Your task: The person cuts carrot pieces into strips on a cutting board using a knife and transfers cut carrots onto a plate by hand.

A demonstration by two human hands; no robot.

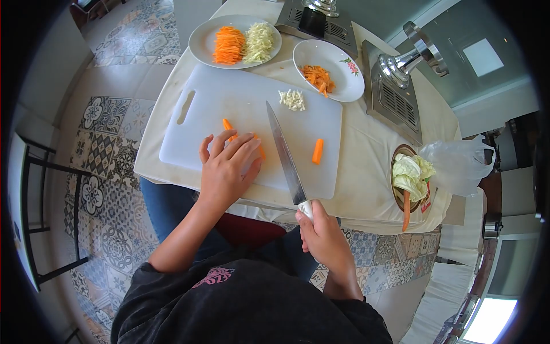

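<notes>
My left hand (227, 162) rests on the white cutting board (189, 146), its fingers bent over a piece of carrot (228, 124) and partly hiding it. In my right hand (326, 235) is a kitchen knife (285, 156), gripped by its white handle. The blade points away from me across the board, apart from the carrot under my left hand. Right of the blade lies a short carrot stick (317, 152). Farther back on the board sits a small heap of chopped white pieces (292, 100), perhaps garlic.
Behind the board stand a plate (201, 49) of shredded carrot and pale green shreds, and a flowered plate (344, 60) with carrot scraps. Portable gas stoves (395, 106) occupy the back right. A bowl (398, 194) with cabbage and a carrot sits by a plastic bag (458, 166).
</notes>
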